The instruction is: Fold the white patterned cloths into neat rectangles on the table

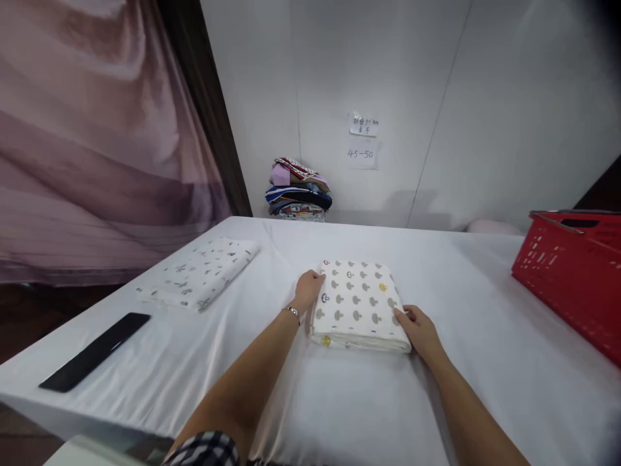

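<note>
Both forearms reach over the white surface [339,414]; left hand [308,289] and right hand [420,331] press flat, fingers loose, against opposite edges of the folded mushroom-print cloth [358,304] lying between them.

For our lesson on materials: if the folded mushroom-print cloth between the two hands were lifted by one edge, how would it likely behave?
The folded mushroom-print cloth would probably sag and unfold, since it is soft layered fabric. It looks light for its size, being a thin stack. Pushed, it may drag the white table cover into wrinkles rather than slide. It cannot roll, lying flat between the left hand and right hand.
</note>
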Tool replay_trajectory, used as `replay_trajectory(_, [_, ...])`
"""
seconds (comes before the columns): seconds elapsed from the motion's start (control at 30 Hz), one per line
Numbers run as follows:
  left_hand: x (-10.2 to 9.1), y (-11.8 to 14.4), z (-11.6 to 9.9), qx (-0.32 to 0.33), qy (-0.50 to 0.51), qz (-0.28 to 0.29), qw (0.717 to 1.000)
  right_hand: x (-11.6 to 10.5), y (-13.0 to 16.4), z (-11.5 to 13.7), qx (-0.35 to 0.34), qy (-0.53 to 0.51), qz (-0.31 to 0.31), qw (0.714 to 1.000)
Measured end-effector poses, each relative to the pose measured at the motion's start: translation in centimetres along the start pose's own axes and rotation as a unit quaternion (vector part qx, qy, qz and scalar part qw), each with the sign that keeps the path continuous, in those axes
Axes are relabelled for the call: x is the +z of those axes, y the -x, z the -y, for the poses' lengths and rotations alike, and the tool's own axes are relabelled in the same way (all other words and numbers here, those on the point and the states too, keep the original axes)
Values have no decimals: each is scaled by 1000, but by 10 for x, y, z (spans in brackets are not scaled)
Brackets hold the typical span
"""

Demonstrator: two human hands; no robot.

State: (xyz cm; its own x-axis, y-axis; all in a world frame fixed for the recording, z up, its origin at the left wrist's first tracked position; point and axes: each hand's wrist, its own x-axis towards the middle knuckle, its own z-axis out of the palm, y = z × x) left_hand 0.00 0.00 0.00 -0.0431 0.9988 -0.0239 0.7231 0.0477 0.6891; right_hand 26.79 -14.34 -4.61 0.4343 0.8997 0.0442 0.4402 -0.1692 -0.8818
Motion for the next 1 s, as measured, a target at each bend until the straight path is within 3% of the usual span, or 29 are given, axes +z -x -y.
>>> replay_trajectory(0.53, [2,-19,-9,-2,-41,19,999,-3,4,15,-15,50,23,998])
replay_trajectory(0.8, [7,-39,-14,-17,-18,24,999,-4,6,16,-6,54,24,998])
replay_trajectory(1.0, [5,-32,-6,-30,54,38,997,-4,5,13,-3,55,22,998])
